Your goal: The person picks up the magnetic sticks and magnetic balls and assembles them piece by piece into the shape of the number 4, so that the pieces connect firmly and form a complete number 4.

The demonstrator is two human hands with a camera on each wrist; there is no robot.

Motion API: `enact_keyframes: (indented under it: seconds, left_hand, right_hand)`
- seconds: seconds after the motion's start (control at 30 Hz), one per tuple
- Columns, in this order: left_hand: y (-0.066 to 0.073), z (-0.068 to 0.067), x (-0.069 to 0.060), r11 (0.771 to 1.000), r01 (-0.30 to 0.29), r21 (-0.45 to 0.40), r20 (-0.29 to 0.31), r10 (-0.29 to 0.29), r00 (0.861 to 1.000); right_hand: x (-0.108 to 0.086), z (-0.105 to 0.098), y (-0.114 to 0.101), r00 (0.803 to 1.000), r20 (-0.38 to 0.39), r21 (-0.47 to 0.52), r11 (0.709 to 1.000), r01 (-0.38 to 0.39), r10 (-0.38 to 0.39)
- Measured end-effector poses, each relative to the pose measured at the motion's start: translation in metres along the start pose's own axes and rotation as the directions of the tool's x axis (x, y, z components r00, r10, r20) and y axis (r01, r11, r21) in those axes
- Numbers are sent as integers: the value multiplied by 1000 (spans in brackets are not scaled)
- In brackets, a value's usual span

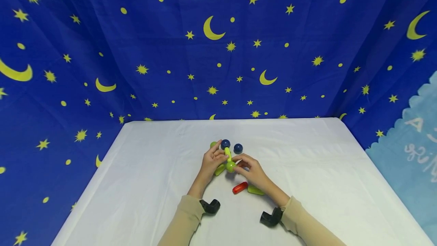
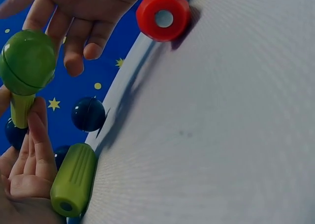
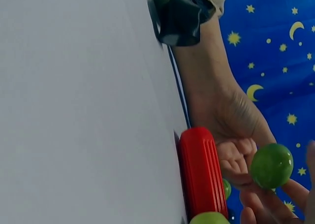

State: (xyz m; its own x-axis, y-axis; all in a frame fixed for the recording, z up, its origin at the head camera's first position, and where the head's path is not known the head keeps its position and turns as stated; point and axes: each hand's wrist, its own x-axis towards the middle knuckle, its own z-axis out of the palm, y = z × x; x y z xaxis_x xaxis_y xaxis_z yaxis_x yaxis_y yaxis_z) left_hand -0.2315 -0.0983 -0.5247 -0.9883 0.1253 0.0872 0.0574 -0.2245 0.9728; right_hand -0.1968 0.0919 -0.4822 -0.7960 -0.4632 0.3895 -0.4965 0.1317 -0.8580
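My left hand [image 1: 209,165] pinches a light green rod [image 1: 228,154], and a green ball [image 1: 230,166] sits on the rod's near end. In the left wrist view that ball [image 2: 28,61] tops the ribbed rod [image 2: 20,110] between the left fingers. My right hand [image 1: 254,173] is at the ball's right side. From the left wrist view, the right hand's [image 2: 83,5] fingers hang loosely extended, one partly behind the ball. A fingertip at the right wrist view's edge stands a little apart from the ball [image 3: 271,166]. A dark blue ball [image 1: 225,144] lies beyond the rod; contact cannot be told.
Another dark blue ball [image 1: 238,148] lies beyond the right hand, and a green ball [image 1: 213,144] beyond the left. A green piece [image 1: 219,169] is beside the left hand. A red rod [image 1: 240,188] and another green piece [image 1: 255,190] lie nearer, by the right forearm, on the white table [image 1: 136,200].
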Motion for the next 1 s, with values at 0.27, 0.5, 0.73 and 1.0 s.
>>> enact_keyframes:
  seconds: [0.27, 0.5, 0.73, 1.0]
  left_hand:
    - [0, -4, 0, 1000, -7, -6, -14, 7, 1000]
    - [4, -9, 1, 1000, 15, -8, -38, -15, 999]
    - [6, -10, 2, 999, 17, -44, -33, -18, 999]
    - [8, -13, 1, 997, 21, -74, -36, -24, 999]
  right_hand:
    - [6, -5, 4, 998, -26, -40, 997, -60, 59]
    - [12, -7, 10, 992, 71, -48, 994, -103, 106]
    - [17, -5, 16, 987, 124, -65, 993, -94, 102]
    - [27, 3, 23, 971, 192, -86, 988, -127, 142]
